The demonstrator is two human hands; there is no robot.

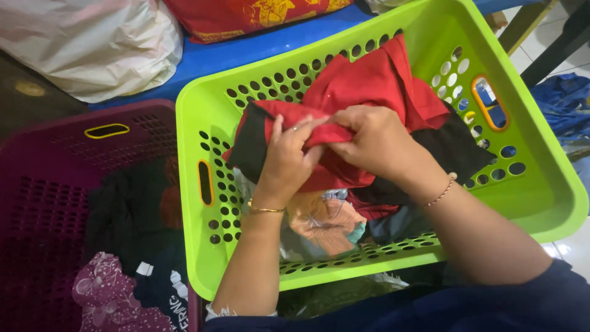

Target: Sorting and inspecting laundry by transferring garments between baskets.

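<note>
Bright even light on the green basket (528, 184), maroon basket (55, 184) dim in shadow at left, soft focus, slight blur.

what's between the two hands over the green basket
A bunched fold of the red and black garment: the left hand and right hand both pinch it, seen in the head view above the green basket.
</note>
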